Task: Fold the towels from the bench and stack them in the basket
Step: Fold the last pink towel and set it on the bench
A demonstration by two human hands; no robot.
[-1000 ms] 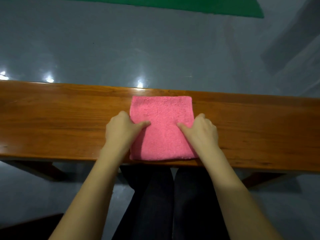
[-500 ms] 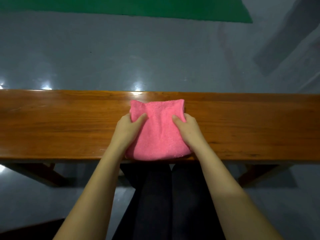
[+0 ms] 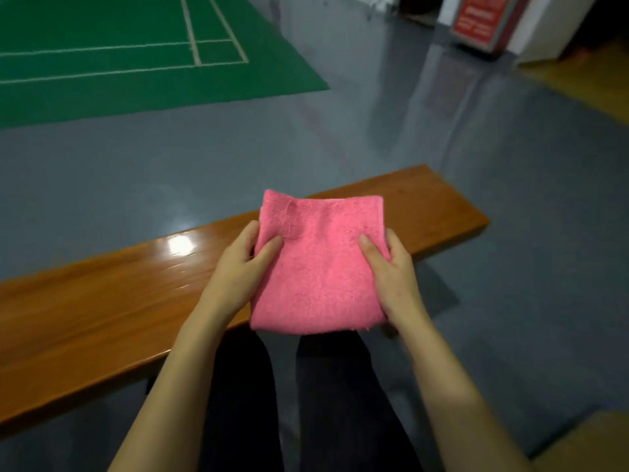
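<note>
A folded pink towel (image 3: 320, 267) is held up off the wooden bench (image 3: 102, 301), in front of me and over the bench's right end. My left hand (image 3: 238, 270) grips its left edge, thumb on top and fingers underneath. My right hand (image 3: 391, 267) grips its right edge the same way. The basket is not in view.
The bench ends at the right (image 3: 469, 216). Grey floor lies beyond it, with a green court mat (image 3: 136, 56) at the far left and a red sign (image 3: 480, 18) at the far right. A tan edge (image 3: 592, 444) shows at the bottom right corner. My dark-trousered legs are below.
Both hands went from pressing the towel flat on the bench to gripping its sides and lifting it. My view has swung to the right, so the bench's right end now shows.
</note>
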